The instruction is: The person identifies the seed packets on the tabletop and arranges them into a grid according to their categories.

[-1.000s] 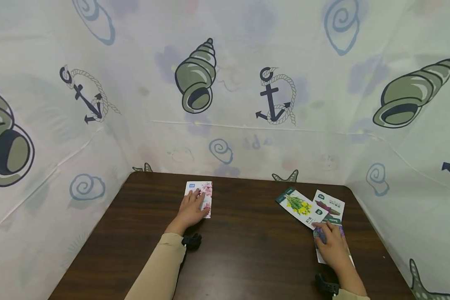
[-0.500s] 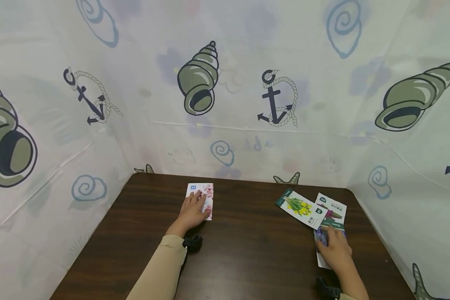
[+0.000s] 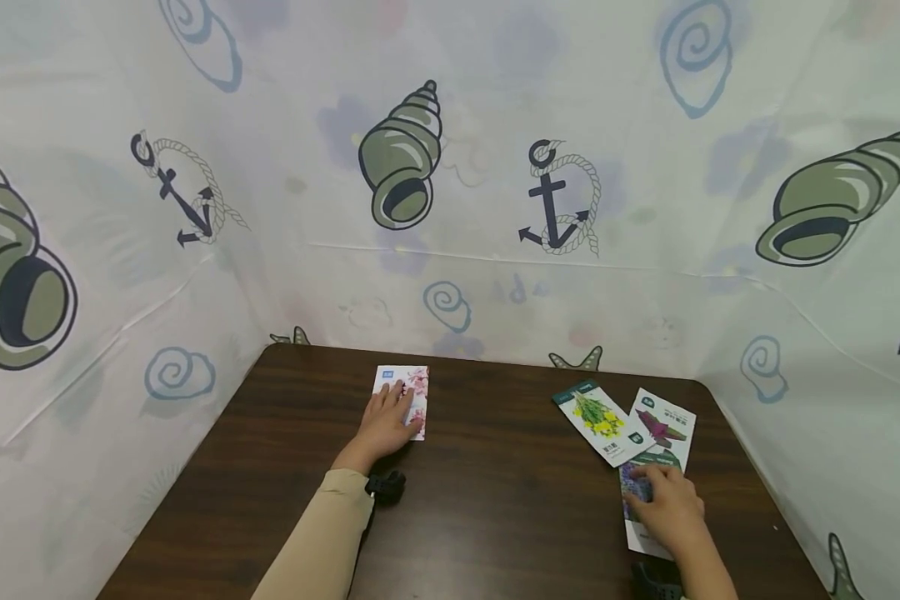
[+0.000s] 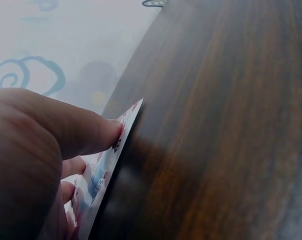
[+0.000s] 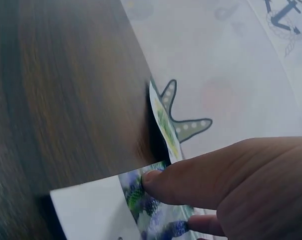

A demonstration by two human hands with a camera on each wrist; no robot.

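In the head view, my left hand (image 3: 385, 423) lies over a card with pink blossoms (image 3: 418, 380), its fingers extended on the face. Its thumb (image 4: 93, 132) touches this card near the edge in the left wrist view. At the right, my right hand (image 3: 669, 506) rests on a card with purple flowers (image 3: 640, 533); the thumb (image 5: 178, 185) and a finger press its printed face. Just beyond lie a yellow-flower card (image 3: 598, 421) and a card with a dark-red plant picture (image 3: 673, 425), overlapping. The hand and the yellow-flower card hide part of the purple-flower card.
All the cards lie on a dark wooden table (image 3: 487, 500). White cloth walls (image 3: 480, 208) printed with shells and anchors enclose its far side and both flanks. A dark band or device (image 3: 386, 487) sits on the left wrist.
My right hand has drawn the purple-flower card a little toward me and to the left. The yellow-flower card has turned, its near end shifting toward me. My left hand stays on the blossom card.
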